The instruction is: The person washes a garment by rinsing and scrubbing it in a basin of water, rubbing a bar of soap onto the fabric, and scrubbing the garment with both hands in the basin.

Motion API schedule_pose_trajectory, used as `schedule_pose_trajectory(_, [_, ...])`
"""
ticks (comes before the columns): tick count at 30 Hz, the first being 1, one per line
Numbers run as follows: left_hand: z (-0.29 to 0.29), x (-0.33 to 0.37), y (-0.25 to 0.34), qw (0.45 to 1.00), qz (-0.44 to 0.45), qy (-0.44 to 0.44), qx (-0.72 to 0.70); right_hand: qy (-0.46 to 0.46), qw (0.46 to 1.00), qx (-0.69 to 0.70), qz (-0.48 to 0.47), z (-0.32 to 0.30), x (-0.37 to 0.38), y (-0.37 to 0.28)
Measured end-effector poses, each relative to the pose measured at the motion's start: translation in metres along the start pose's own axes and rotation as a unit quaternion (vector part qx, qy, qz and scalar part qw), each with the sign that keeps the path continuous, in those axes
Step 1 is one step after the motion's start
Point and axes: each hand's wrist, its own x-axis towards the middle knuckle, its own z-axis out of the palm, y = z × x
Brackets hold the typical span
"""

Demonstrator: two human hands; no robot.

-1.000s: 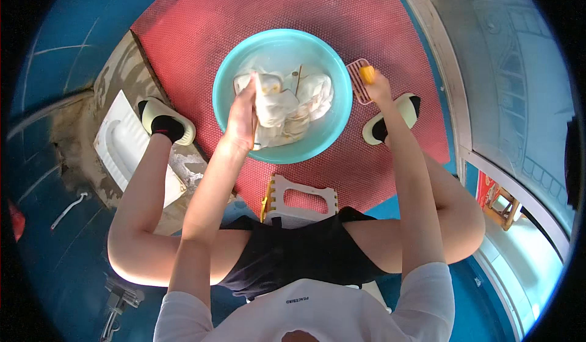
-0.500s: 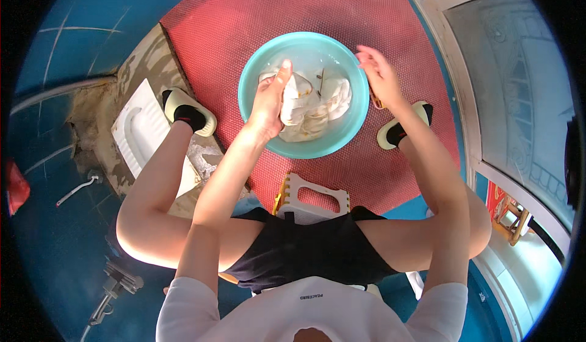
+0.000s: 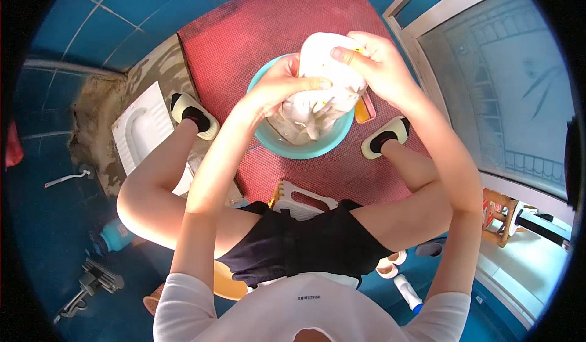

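Observation:
A wet white cloth (image 3: 326, 58) with small yellow marks is held up over a turquoise basin (image 3: 337, 136). My left hand (image 3: 278, 90) grips its left side, thumb lying across the front. At the upper right, my right hand (image 3: 383, 67) pinches the cloth between thumb and fingers. The lower folds hang down into the basin, where more pale, soaked fabric (image 3: 287, 127) lies; the raised cloth and my hands cover much of it. Just right of the basin, beneath my right wrist, is a yellow item with a pinkish rim (image 3: 365, 109), partly hidden.
The basin stands on a red textured mat (image 3: 244, 43). A folding stool (image 3: 302, 203) is between my legs. At left are a white squat toilet (image 3: 143, 119) and a white-handled brush (image 3: 67, 178). A framed glass door (image 3: 494, 92) borders the right; a white bottle (image 3: 408, 292) lies lower right.
My right hand has moved from outside the basin's right rim onto the cloth. The cloth has been lifted out of the basin, up and right. The view has shifted slightly.

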Motion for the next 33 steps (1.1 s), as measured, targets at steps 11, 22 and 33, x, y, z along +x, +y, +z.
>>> schedule_pose_trajectory(11, [-0.042, -0.009, 0.006, 0.996, 0.007, 0.07, 0.056, 0.145, 0.98, 0.132, 0.02, -0.03, 0.016, -0.015])
schedule_pose_trajectory(22, [-0.084, 0.029, -0.043, 0.98, -0.087, 0.095, 0.15, -0.066, 0.994, 0.001, 0.084, -0.016, 0.0, 0.112])
schedule_pose_trajectory(33, [-0.098, 0.037, -0.08, 0.746, 0.127, 0.042, 0.652, -0.043, 0.995, -0.013, 0.087, 0.002, -0.003, 0.179])
